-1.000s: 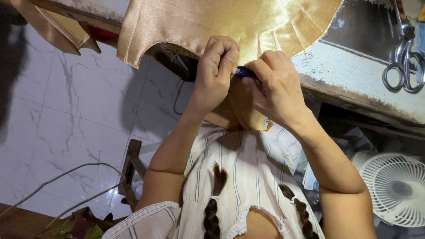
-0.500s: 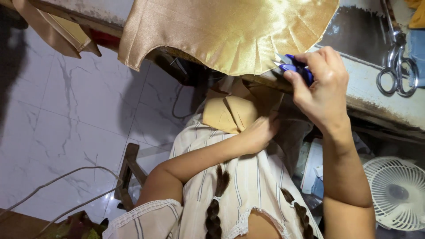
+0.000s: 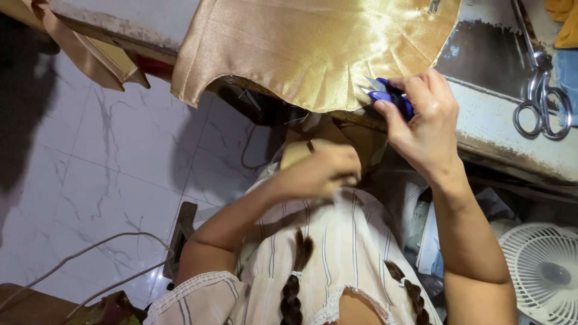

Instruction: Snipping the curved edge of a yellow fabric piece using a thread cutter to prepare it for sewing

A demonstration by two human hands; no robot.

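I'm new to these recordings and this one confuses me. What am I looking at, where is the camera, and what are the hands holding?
There is no machine here: a person works with two bare hands, filmed by a camera worn on the head that looks down over the striped top and braids. The right hand holds small blue thread snips at the edge of a shiny gold fabric piece that hangs over the worn table. The left hand is lower, near the lap, closed around a tan scrap; what exactly it grips is hard to tell. Large metal scissors lie on the table. A white fan stands on the floor.
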